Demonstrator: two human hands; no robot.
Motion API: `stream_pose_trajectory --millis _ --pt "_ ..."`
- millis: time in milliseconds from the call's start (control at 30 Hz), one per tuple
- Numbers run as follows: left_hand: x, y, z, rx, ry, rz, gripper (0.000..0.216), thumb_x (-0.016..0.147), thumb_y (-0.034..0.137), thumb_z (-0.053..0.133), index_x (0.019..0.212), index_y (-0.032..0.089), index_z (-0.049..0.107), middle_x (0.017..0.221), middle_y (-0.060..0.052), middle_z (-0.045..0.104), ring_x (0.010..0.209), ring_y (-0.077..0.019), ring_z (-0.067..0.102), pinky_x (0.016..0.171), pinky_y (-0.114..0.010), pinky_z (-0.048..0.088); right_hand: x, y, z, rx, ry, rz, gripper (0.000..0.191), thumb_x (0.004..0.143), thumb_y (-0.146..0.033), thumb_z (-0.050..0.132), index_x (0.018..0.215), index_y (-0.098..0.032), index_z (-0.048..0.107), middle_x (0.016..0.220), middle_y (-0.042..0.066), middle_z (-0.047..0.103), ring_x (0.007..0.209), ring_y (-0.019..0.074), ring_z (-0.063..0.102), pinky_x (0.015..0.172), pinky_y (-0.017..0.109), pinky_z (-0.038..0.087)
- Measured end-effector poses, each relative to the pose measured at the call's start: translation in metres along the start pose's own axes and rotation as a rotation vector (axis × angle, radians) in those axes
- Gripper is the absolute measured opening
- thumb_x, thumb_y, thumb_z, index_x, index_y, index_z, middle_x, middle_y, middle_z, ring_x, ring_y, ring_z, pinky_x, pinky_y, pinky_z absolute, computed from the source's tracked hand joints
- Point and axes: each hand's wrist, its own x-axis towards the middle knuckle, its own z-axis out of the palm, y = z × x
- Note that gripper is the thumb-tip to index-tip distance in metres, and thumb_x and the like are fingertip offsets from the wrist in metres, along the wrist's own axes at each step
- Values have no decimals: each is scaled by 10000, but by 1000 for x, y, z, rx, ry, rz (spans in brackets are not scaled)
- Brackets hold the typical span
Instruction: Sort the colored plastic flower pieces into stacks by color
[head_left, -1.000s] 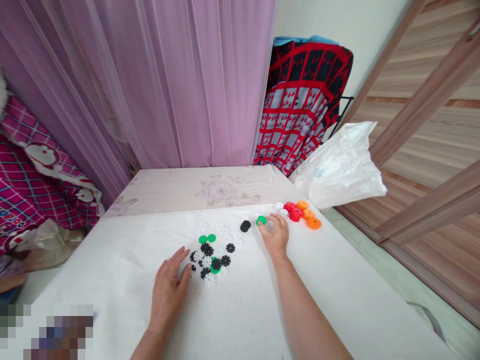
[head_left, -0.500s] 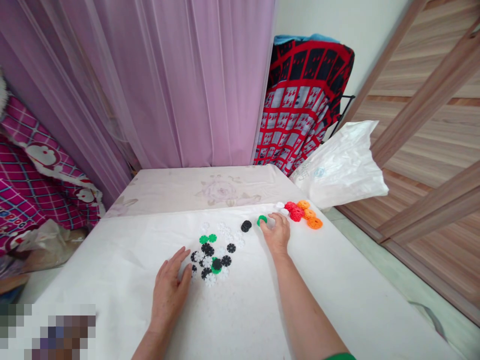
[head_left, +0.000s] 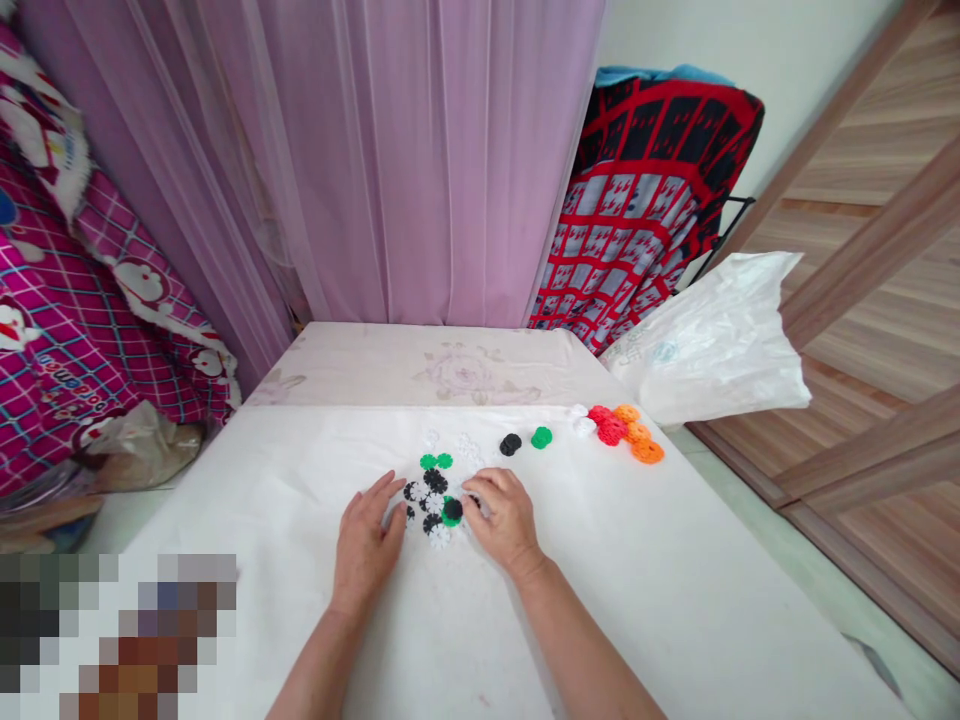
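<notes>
My left hand rests at the left side of a loose pile of snowflake-shaped plastic discs, fingers apart and holding nothing. White discs, black discs and green discs lie mixed in it, some overlapping. At the pile's right edge is my right hand, fingers bent and thumb a little apart, around a partly hidden black disc. No firm grip on that disc shows. Farther right, a small black stack and a green stack sit side by side.
Sorted red discs, orange discs and white discs lie near the table's right edge. Beside them stands a white plastic bag. A white cloth covers the table. Purple curtains hang behind it.
My right hand has let go of the green disc at the green stack and moved left and nearer to the mixed pile. My left hand stays beside the pile. The view has shifted slightly.
</notes>
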Motion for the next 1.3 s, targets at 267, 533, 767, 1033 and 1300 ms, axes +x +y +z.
stream_pose_trajectory --millis 267,533,767,1033,1300 --pt "0 5 -1 -17 -15 0 324 894 336 457 1138 291 665 1309 -49 645 1220 -247 590 1104 -550 365 -8 -8 -1 -70 -202 -54 165 747 -198 656 894 -255 707 987 33 634 942 202 541 819 352 394" --pt "0 7 -2 -6 -11 -2 320 891 328 462 1133 292 669 1313 -51 641 1211 -242 595 1107 -537 367 -12 9 -4 -185 -103 90 164 730 -89 576 767 -225 661 865 21 647 846 190 535 769 324 379" --pt "0 10 -4 -6 4 -3 308 884 311 469 1114 294 674 1296 -50 652 1196 -239 606 1101 -525 376 -9 1 -9 -145 -96 -11 219 799 -110 554 891 -242 703 952 29 652 906 192 533 802 332 378" --pt "0 11 -4 -13 -19 -27 309 888 308 465 1117 295 673 1316 -45 639 1212 -239 592 1120 -533 349 -11 5 -8 -233 -103 57 137 813 -173 611 866 -235 721 974 34 657 918 197 528 791 345 357" --pt "0 11 -5 -14 -34 -28 308 889 310 470 1122 303 672 1318 -40 638 1231 -235 579 1125 -528 342 -9 -12 1 -275 -200 119 137 741 -313 729 844 -231 692 961 40 647 911 218 522 789 359 345"
